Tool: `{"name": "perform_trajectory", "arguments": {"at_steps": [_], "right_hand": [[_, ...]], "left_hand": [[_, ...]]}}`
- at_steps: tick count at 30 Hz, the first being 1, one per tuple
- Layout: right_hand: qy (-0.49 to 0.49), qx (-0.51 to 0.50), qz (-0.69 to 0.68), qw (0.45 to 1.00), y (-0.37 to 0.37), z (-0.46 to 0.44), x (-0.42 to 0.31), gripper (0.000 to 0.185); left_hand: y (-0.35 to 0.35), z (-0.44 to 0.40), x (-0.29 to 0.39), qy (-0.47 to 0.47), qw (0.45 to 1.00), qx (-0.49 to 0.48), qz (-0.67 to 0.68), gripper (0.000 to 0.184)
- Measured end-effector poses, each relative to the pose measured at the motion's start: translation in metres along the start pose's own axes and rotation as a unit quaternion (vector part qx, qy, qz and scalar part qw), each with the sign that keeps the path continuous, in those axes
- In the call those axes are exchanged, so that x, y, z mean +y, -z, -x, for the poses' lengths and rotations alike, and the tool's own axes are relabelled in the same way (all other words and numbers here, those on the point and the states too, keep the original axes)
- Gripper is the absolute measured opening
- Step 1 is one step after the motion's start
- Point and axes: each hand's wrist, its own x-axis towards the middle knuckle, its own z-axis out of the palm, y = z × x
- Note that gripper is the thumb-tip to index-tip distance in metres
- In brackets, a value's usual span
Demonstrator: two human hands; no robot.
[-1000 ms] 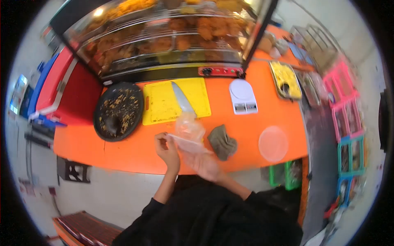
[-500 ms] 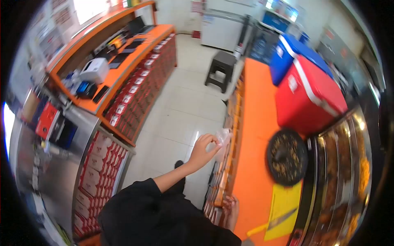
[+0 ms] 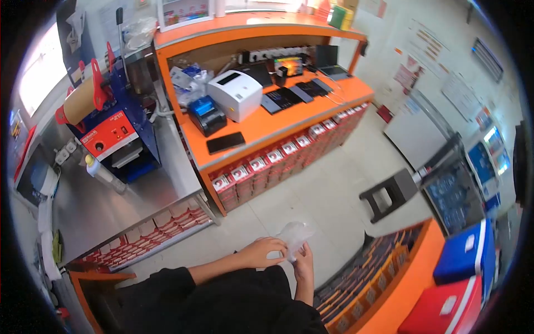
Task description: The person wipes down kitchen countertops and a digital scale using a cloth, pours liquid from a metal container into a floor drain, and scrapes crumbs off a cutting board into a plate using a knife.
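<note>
A clear, thin plastic bag (image 3: pixel 296 234) is held up in front of my body, over the tiled floor. My left hand (image 3: pixel 262 251) is closed on the bag's left side, with thumb and fingers curled into a pinch. My right hand (image 3: pixel 303 264) grips its lower right part between thumb and fingers. Both hands are close together at the bottom centre of the view. What the bag contains, if anything, cannot be made out.
An orange counter (image 3: pixel 283 119) bears a white printer (image 3: pixel 235 94), phones and a laptop. At left, a blue and red machine (image 3: pixel 111 119) stands on a steel table (image 3: pixel 83 222). A dark stool (image 3: pixel 388 195) and cooler boxes (image 3: pixel 467 250) are at right.
The view has turned left from the table with the yellow board and knife to the counter and machine. My right hand has come up to the bag, beside my left hand.
</note>
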Motion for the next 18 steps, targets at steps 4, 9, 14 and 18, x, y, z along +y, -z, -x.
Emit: {"name": "perform_trajectory", "arguments": {"at_steps": [4, 9, 14, 18], "right_hand": [[0.137, -0.047, 0.196, 0.970, -0.040, -0.131, -0.027, 0.028], [0.289, -0.209, 0.292, 0.887, -0.196, -0.331, -0.108, 0.022], [0.512, -0.309, 0.284, 0.750, -0.428, -0.437, -0.150, 0.020], [0.652, -0.352, 0.329, 0.586, -0.575, -0.517, -0.127, 0.020]], "left_hand": [[0.046, -0.016, -0.054, 0.091, 0.983, 0.158, 0.010, 0.023], [0.121, -0.044, -0.093, 0.214, 0.915, 0.341, 0.013, 0.025], [0.174, -0.079, -0.137, 0.305, 0.757, 0.578, 0.003, 0.024], [0.187, -0.097, -0.136, 0.371, 0.581, 0.724, 0.016, 0.023]]}}
